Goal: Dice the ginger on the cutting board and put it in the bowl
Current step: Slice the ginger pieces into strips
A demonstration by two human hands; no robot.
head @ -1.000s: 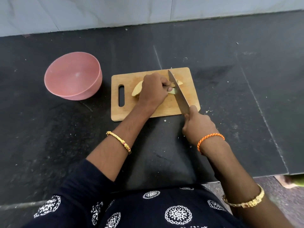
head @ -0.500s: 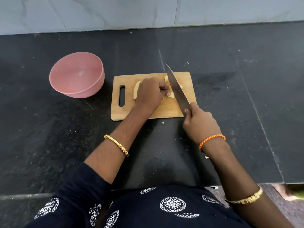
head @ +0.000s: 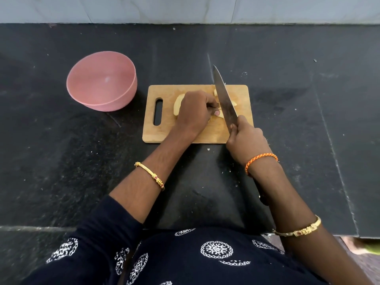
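A wooden cutting board [head: 164, 132] with a handle slot lies on the black counter. Pale peeled ginger [head: 177, 104] rests on it, mostly hidden under my left hand [head: 194, 112], which presses down on it with curled fingers. A few cut pieces [head: 234, 103] lie to the right of the blade. My right hand [head: 245, 140] grips the handle of a large knife [head: 224, 99], whose blade slants across the board just right of my left fingertips. An empty pink bowl [head: 101, 81] stands left of the board.
The black stone counter [head: 308, 120] stretches around the board, with small crumbs near the board's front edge. A pale tiled wall [head: 185, 9] runs along the back. The counter's front edge is at the lower right, floor beyond it.
The knife tip has risen and now points past the board's far edge, with my right hand closer to the board. My left hand stays on the ginger. The camera view has shifted slightly.
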